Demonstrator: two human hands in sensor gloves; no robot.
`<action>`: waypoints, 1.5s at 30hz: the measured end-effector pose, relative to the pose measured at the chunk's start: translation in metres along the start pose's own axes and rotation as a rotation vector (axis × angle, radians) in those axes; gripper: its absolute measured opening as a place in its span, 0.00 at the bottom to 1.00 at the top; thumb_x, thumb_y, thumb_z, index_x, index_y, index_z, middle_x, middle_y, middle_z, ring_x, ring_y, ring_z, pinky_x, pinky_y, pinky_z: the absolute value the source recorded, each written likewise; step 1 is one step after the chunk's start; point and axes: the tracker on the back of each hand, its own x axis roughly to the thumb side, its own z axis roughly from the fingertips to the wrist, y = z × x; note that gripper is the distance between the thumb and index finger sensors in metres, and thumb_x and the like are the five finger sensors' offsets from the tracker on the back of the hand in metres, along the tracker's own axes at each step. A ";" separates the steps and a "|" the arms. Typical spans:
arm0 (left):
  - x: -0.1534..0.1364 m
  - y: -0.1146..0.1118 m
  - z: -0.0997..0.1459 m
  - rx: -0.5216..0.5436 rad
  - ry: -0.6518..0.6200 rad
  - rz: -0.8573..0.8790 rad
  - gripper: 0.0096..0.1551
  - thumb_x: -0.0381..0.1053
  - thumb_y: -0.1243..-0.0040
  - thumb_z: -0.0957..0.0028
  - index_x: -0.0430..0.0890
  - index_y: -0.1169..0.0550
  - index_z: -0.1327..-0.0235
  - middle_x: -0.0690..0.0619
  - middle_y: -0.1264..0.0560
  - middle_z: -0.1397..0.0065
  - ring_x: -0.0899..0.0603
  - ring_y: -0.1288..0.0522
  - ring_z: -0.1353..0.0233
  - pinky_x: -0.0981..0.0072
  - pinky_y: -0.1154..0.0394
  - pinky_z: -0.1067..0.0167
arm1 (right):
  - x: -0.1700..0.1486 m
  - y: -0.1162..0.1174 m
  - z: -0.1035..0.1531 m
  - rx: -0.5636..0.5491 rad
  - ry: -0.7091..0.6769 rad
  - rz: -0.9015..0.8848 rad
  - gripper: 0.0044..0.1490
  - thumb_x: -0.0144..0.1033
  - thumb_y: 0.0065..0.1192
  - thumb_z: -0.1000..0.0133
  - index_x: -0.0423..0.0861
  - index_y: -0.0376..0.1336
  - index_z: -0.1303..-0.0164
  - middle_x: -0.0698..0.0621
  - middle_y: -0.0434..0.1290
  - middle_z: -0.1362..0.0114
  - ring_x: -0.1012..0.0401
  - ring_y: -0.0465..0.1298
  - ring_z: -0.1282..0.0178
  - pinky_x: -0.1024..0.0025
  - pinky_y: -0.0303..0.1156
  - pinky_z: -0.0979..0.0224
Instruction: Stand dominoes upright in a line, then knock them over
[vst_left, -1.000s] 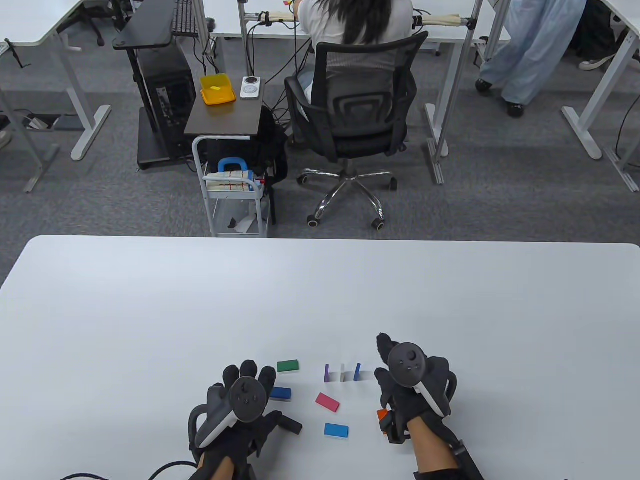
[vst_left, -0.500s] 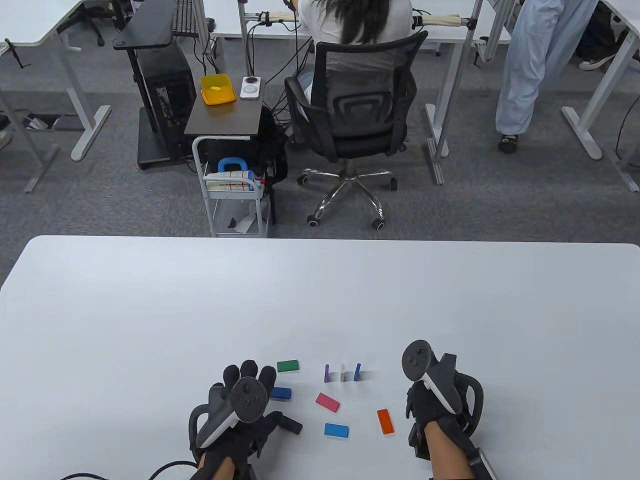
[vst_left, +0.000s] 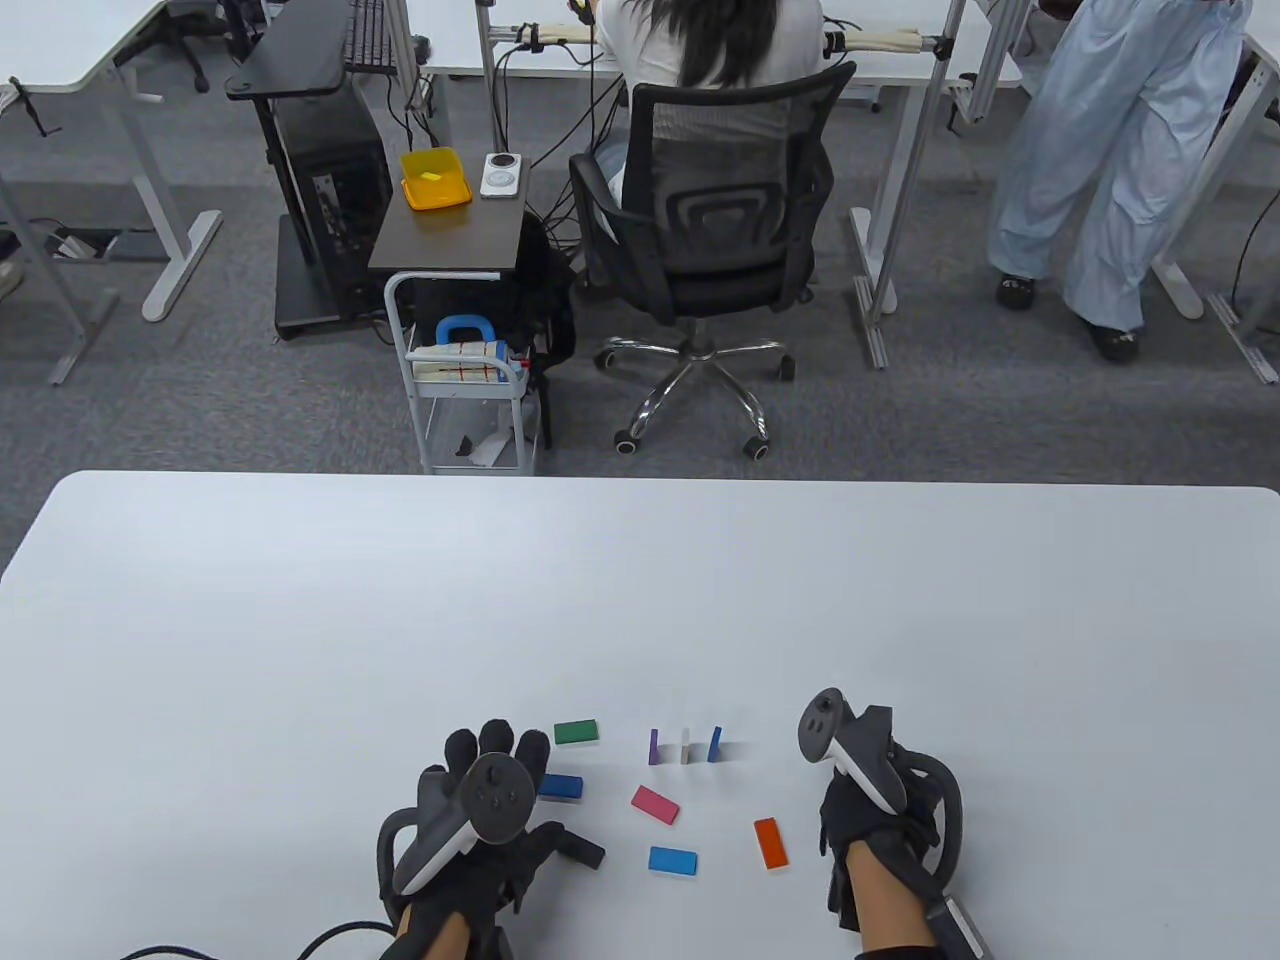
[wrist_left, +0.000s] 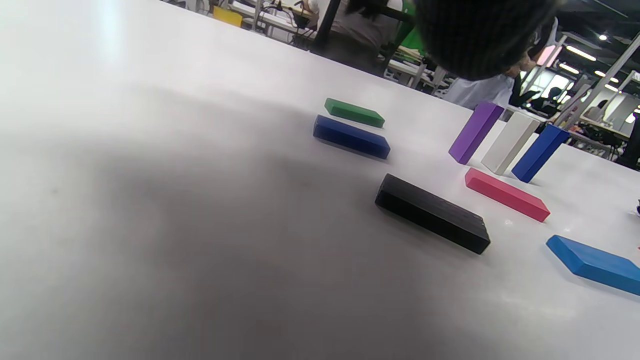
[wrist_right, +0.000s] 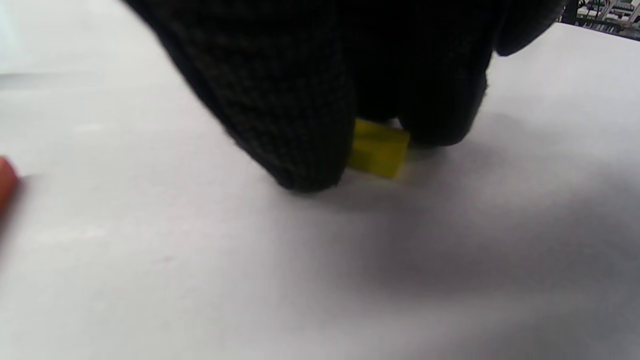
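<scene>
White table (vst_left: 640, 600) in foreground. Behind it, on grey carpet: a black mesh office chair (vst_left: 700, 230) occupied by a seated person (vst_left: 715, 40) with long dark hair (seen from behind). A small dark side table (vst_left: 450, 240) is seen left of the chair, with a yellow container (vst_left: 436, 180) and a white device (vst_left: 502, 174) side by side on it. Directly below it a white wire cart (vst_left: 470, 400) is parked. A black PC tower (vst_left: 330, 170) sits further left. A second person's legs in pale blue trousers (vst_left: 1120, 150) are visible top right, by a white desk leg (vst_left: 1190, 250).
</scene>
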 end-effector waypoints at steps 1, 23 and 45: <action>0.000 0.000 0.000 -0.003 0.001 0.001 0.51 0.65 0.41 0.55 0.63 0.56 0.26 0.49 0.63 0.13 0.30 0.64 0.17 0.30 0.56 0.21 | 0.001 0.000 0.000 -0.005 0.001 0.007 0.47 0.33 0.84 0.58 0.46 0.65 0.26 0.42 0.75 0.32 0.47 0.81 0.39 0.39 0.64 0.25; -0.001 -0.002 -0.001 -0.012 0.006 -0.003 0.52 0.65 0.41 0.55 0.62 0.56 0.26 0.48 0.63 0.13 0.30 0.64 0.17 0.30 0.56 0.21 | 0.016 -0.038 0.031 -0.373 -0.416 -0.491 0.32 0.34 0.84 0.59 0.52 0.73 0.43 0.46 0.75 0.35 0.51 0.86 0.42 0.52 0.71 0.25; -0.001 0.000 -0.001 -0.007 0.014 -0.006 0.51 0.65 0.41 0.55 0.62 0.56 0.26 0.48 0.63 0.13 0.29 0.64 0.17 0.30 0.56 0.21 | 0.041 -0.010 0.007 -0.230 -0.457 -0.528 0.51 0.25 0.80 0.56 0.51 0.55 0.24 0.51 0.73 0.32 0.50 0.86 0.45 0.50 0.74 0.28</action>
